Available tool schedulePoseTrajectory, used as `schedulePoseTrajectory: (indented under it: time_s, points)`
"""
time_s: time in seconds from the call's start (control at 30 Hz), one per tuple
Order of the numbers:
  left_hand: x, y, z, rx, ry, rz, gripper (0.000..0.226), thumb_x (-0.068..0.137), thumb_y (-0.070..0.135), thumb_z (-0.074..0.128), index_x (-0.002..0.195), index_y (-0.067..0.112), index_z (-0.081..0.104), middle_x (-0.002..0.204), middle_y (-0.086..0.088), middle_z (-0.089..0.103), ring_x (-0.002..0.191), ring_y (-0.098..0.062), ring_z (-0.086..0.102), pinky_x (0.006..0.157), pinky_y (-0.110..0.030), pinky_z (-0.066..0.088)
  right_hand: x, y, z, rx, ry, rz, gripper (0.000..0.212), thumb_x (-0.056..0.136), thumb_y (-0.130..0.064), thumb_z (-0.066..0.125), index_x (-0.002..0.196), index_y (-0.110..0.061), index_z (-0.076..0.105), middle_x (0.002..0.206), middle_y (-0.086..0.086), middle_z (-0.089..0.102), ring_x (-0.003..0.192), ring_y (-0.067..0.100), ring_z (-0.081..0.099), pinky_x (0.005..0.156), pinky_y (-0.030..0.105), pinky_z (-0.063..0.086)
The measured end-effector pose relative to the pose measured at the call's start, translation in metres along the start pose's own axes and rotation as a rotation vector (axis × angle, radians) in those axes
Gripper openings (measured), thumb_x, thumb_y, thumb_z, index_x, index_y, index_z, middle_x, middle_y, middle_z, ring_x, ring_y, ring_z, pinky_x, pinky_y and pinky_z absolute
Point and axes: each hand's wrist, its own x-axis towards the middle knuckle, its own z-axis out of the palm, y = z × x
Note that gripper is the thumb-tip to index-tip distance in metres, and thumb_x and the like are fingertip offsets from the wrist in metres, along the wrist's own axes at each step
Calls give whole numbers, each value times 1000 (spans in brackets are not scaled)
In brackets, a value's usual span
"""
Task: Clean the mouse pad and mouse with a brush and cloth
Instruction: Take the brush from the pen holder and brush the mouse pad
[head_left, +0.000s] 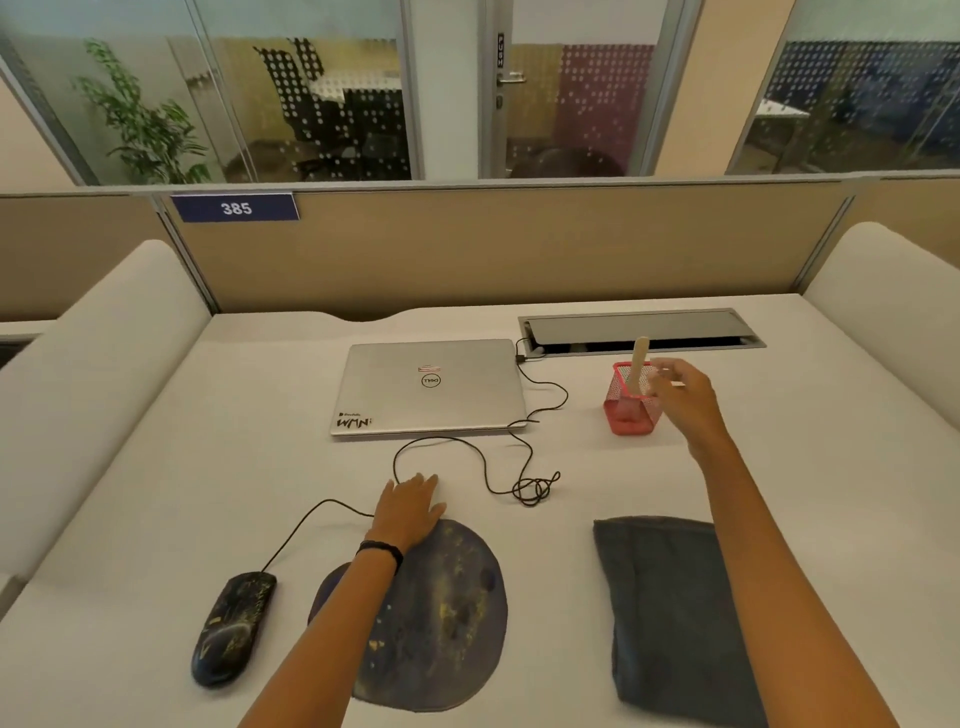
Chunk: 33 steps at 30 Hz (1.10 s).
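A round dark mouse pad (441, 618) speckled with yellowish dirt lies near the desk's front edge. My left hand (410, 506) rests flat on its far edge, fingers straight. A black wired mouse (231, 626), also smeared with yellow, lies to the pad's left. A folded dark grey cloth (670, 608) lies to the pad's right. A brush with a pale wooden handle (639, 364) stands in a red mesh holder (628, 405). My right hand (683, 392) hovers just right of the handle, fingers loosely curled, holding nothing.
A shut silver laptop (431, 387) lies behind the pad, with a black cable (530, 486) looping between it and the mouse. A cable hatch (639, 330) is set into the desk at the back right. Beige partitions wall the desk on three sides.
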Motion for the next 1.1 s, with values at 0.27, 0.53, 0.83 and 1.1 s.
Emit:
schedulePoseTrajectory:
  time_s: [0.27, 0.53, 0.83, 1.1]
  points:
    - [3, -1, -9, -5, -92, -34, 57, 100, 40, 29, 150, 17, 12, 157, -5, 17, 142, -21, 24, 117, -42, 5, 66, 18, 11, -177, 34, -3, 50, 92, -31, 51, 134, -5, 40, 134, 18, 45, 120, 30, 48, 92, 37, 42]
    - [2, -1, -1, -26, -69, -62, 58, 100, 38, 32, 150, 17, 13, 158, -3, 13, 142, -19, 25, 118, -42, 2, 103, 30, 22, -326, -25, -99, 43, 94, -20, 46, 133, -3, 39, 135, 25, 35, 117, 35, 45, 87, 36, 40]
    - [1, -2, -1, -48, -71, -71, 59, 99, 38, 35, 150, 16, 14, 158, -2, 13, 142, -19, 25, 118, -41, 3, 105, 44, 27, -261, 113, -165, 16, 89, -10, 51, 97, 2, 60, 106, 19, 56, 93, 29, 53, 65, 23, 37]
    - [-1, -3, -7, -30, -78, -44, 67, 95, 43, 43, 149, 16, 16, 158, -2, 14, 141, -20, 27, 118, -43, 3, 101, 67, 23, -408, -32, -228, 10, 81, -8, 63, 76, -2, 57, 86, 22, 60, 70, 26, 52, 64, 30, 37]
